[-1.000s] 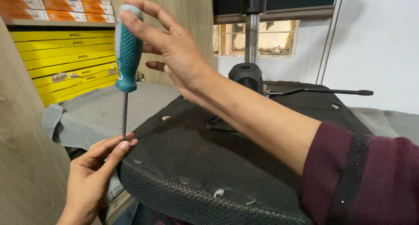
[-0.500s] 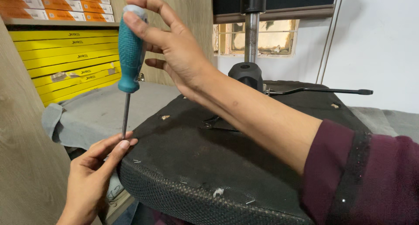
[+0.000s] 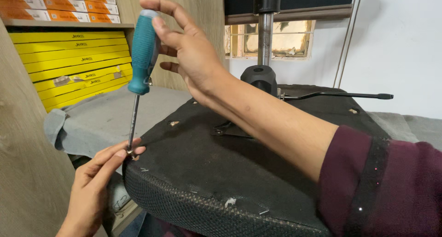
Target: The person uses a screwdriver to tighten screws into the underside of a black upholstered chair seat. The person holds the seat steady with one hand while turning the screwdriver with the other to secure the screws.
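Right hand wrapped loosely on teal screwdriver handle: rigid, light, grippy. Left hand fingertips pinched at tip on seat underside.

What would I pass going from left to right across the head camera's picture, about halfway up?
Stacked yellow boxes → teal-handled screwdriver held upright → right hand → black round knob under the metal post → thin black lever → white wall.
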